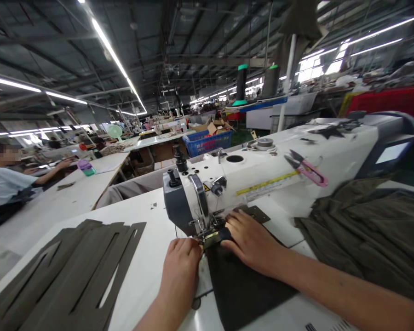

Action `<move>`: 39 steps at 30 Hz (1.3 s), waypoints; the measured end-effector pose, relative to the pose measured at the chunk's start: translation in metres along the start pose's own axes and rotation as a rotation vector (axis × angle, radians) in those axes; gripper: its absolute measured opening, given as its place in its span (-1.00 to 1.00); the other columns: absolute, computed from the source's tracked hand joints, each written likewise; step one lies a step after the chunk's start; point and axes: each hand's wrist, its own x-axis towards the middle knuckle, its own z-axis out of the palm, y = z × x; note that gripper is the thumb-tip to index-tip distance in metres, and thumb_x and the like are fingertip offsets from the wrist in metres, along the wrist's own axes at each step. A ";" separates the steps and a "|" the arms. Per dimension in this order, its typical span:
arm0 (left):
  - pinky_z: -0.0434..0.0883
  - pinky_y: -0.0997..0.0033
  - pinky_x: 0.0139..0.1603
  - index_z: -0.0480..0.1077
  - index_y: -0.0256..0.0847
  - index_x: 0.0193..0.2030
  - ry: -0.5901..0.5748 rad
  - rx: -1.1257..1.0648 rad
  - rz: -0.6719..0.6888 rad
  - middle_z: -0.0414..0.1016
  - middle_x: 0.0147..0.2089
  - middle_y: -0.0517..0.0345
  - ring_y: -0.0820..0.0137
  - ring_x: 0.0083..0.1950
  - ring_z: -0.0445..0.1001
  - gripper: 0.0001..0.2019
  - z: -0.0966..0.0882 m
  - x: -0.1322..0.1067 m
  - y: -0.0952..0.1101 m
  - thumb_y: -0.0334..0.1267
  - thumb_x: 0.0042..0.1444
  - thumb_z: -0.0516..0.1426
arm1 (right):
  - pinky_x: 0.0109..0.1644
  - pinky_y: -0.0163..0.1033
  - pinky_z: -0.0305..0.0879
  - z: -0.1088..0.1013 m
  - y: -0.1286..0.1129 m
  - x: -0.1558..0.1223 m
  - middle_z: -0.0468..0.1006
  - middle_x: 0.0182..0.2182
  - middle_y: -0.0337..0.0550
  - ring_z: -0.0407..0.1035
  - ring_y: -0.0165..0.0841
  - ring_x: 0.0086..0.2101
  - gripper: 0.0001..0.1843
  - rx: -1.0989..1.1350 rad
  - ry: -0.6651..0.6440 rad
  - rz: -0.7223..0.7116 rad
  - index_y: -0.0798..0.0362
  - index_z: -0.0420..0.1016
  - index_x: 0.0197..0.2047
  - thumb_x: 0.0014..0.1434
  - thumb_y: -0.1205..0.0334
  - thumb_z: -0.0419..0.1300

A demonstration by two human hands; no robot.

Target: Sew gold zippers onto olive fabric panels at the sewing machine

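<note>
Together, fingers (192,244) pinching, pressing dark fabric (241,287)

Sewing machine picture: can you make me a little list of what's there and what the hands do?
Machine: white sewing machine on a white table
Left hand: fingers curled at the edge of the dark fabric
Right hand: flat on the dark fabric
On machine: pink snips
Left on table: dark cut-out pieces
Right: olive cloth heap

the left hand (180,269) and the right hand (251,243) are bare, on bare forearms uncovered to the lower edge; any sleeve lies out of view.
</note>
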 end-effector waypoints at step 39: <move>0.23 0.13 0.02 0.35 -0.19 -0.05 -0.063 -0.496 0.086 0.44 -0.08 0.02 0.27 -0.04 0.36 -0.69 -0.042 -0.010 0.032 -0.48 0.07 -0.01 | -0.41 -0.38 0.17 -0.069 -0.052 -0.053 0.42 -0.53 -0.29 0.35 -0.45 -0.49 -0.74 0.647 -0.047 0.209 0.02 0.32 -0.37 0.30 0.24 -0.09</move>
